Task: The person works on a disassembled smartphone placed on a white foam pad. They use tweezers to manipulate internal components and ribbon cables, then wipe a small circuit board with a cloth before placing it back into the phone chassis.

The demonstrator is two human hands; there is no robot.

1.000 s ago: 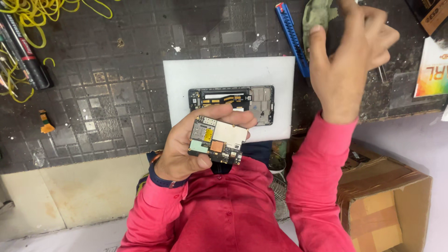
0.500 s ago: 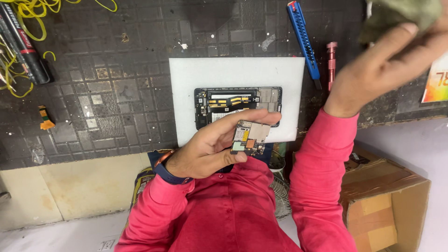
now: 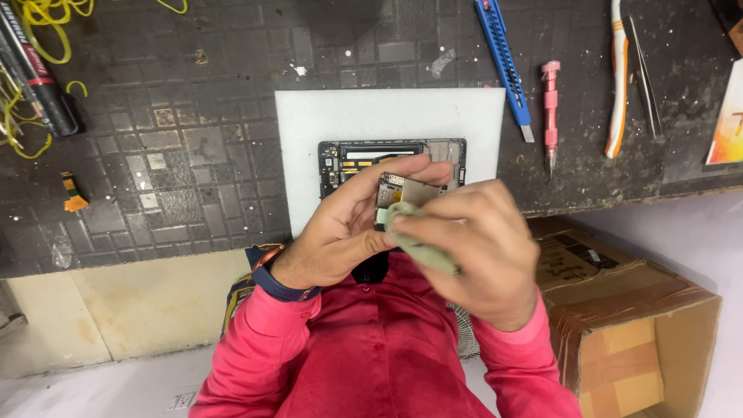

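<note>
The left hand (image 3: 340,232) pinches a small circuit board (image 3: 406,190) between thumb and fingers, holding it above the near edge of the bench (image 3: 155,155). The right hand (image 3: 472,248) is curled around a pale green cloth (image 3: 414,236), fingers pressed together on it, and the cloth touches the board's near side. The two hands meet, the right just beside and partly over the left.

Just beyond the fingertips of both hands lies an opened phone frame (image 3: 364,159) on a white mat (image 3: 387,116). Farther from the right hand, to its far right, lie a blue knife (image 3: 501,58), a pink screwdriver (image 3: 550,108), an orange-and-white tool (image 3: 617,85) and tweezers (image 3: 644,77). A cardboard box (image 3: 635,325) stands below the bench, beside the right forearm. Well to the left of the left hand lie yellow wires (image 3: 46,23).
</note>
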